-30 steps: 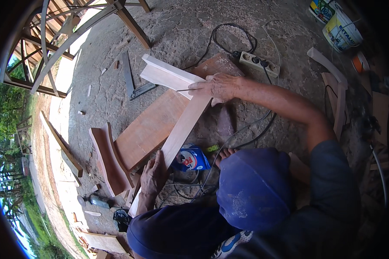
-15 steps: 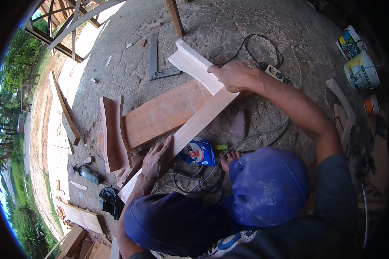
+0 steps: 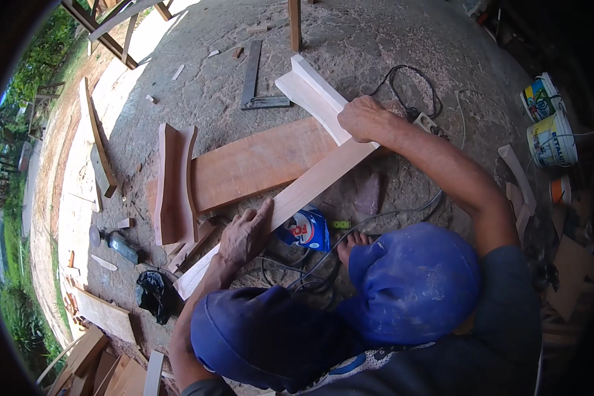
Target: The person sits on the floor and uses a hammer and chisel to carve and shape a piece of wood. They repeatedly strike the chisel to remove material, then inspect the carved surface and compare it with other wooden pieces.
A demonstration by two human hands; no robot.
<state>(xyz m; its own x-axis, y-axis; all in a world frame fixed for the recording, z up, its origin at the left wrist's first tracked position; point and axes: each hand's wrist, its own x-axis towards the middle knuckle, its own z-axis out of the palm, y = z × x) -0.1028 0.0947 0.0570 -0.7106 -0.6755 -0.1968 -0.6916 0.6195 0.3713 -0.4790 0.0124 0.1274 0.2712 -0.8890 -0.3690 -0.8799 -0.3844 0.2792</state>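
Observation:
My left hand [image 3: 245, 236] is wrapped over the lower part of a long, pale wooden board [image 3: 313, 183], which slants up to the right. At the board's upper end my right hand [image 3: 364, 120] grips a short pale wooden piece with a curved side [image 3: 315, 99], closed around its near end. The two pale pieces meet under that hand, so their joint is partly hidden. A wide reddish-brown plank [image 3: 257, 164] lies beneath them on the floor. Across the plank's left end stands a curved, channel-shaped reddish wooden piece [image 3: 176, 185], touched by neither hand.
A metal carpenter's square [image 3: 249, 79] lies beyond the plank. An angle grinder [image 3: 122, 247] and a black plastic bag [image 3: 157, 296] are at left. A blue packet [image 3: 310, 230] and cables lie by my foot. Buckets [image 3: 552, 140] and a power strip [image 3: 426, 124] are at right.
The whole view has shifted a little. My right hand's fingers are now more tightly curled over the curved piece. My left hand keeps its hold on the board.

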